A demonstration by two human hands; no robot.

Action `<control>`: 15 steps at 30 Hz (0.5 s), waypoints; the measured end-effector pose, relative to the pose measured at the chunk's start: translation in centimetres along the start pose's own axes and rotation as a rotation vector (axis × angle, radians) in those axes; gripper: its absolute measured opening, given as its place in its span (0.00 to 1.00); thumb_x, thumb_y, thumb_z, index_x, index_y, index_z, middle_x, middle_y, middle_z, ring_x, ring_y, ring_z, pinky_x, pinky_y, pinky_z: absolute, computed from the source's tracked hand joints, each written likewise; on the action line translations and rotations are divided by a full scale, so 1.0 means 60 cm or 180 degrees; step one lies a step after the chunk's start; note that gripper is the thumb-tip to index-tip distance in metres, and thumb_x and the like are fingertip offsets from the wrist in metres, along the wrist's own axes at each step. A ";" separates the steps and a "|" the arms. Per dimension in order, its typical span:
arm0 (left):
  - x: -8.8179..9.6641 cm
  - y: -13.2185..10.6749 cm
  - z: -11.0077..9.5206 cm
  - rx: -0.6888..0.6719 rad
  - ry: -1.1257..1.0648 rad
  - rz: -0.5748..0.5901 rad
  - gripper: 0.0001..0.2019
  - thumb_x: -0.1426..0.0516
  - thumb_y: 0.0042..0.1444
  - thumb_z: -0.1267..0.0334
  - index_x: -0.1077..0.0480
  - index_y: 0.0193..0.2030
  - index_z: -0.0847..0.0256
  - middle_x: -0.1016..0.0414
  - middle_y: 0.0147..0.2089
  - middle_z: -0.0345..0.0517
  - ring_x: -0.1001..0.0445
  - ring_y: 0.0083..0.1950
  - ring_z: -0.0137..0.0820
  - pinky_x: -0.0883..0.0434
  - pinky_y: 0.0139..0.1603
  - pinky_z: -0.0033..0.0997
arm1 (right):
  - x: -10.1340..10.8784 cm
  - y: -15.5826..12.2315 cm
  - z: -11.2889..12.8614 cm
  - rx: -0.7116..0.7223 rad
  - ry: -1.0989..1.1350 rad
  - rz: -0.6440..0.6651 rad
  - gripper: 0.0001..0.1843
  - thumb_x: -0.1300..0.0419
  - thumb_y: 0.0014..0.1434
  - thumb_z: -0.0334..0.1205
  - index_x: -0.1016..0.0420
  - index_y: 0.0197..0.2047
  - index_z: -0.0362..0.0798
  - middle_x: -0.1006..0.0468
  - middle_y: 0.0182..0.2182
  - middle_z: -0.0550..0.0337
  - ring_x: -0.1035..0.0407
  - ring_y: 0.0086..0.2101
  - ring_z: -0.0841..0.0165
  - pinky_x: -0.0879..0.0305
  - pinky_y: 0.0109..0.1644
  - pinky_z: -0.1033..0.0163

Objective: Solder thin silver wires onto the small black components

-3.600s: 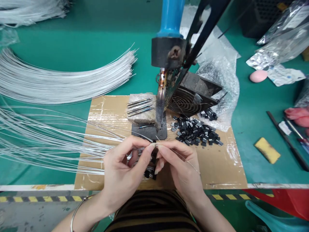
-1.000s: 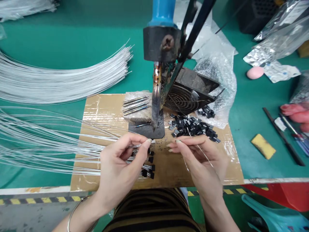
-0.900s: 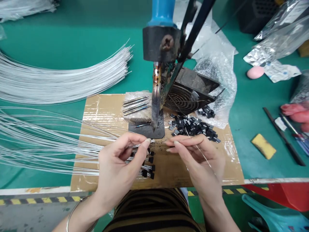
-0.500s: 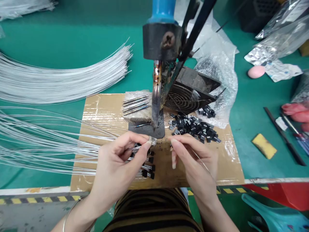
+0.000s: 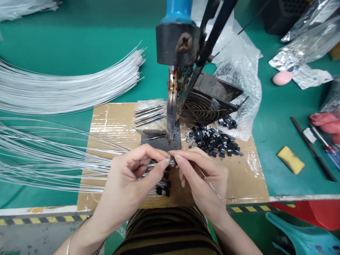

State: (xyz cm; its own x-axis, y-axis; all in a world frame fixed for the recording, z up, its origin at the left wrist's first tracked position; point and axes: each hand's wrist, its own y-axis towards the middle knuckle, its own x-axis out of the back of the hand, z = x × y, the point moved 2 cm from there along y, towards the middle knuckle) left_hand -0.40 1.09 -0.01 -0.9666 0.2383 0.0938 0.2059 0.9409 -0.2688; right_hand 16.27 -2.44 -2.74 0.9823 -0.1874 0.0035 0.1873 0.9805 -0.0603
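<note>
Connectors [image 5: 214, 141] right of the soldering iron [image 5: 171, 106], wires [image 5: 95, 160] left.

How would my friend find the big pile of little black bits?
Find the brown cardboard on the green table. Look just past the right hand, below and right of the dark round grille. That's the pile of little black bits, much bigger than the black clump by the bubble wrap.

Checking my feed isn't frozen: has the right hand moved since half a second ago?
Yes. Against the soldering iron, the right hand has shifted left, towards the left hand.
</note>
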 end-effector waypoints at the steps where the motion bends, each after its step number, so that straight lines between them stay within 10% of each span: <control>1: 0.000 0.000 0.001 0.0002 -0.0007 -0.0001 0.07 0.34 0.61 0.72 0.18 0.34 0.56 0.12 0.39 0.42 0.15 0.36 0.27 0.20 0.38 0.19 | 0.000 -0.001 0.000 0.0003 -0.0022 -0.0003 0.09 0.32 0.68 0.37 0.10 0.47 0.58 0.16 0.34 0.61 0.22 0.31 0.70 0.24 0.34 0.64; 15: -0.007 0.005 -0.003 0.0003 -0.0070 -0.0130 0.07 0.34 0.59 0.73 0.19 0.32 0.57 0.13 0.37 0.42 0.16 0.36 0.27 0.20 0.39 0.20 | -0.002 -0.011 -0.004 0.0198 -0.0310 -0.0054 0.10 0.37 0.72 0.40 0.14 0.51 0.57 0.20 0.36 0.60 0.25 0.33 0.67 0.23 0.40 0.58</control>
State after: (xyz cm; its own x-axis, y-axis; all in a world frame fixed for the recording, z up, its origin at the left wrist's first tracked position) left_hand 0.12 1.31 0.04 -0.9773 0.1944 0.0838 0.1661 0.9495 -0.2663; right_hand 16.04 -3.05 -2.92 0.9745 -0.2002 0.1012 0.2010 0.9796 0.0026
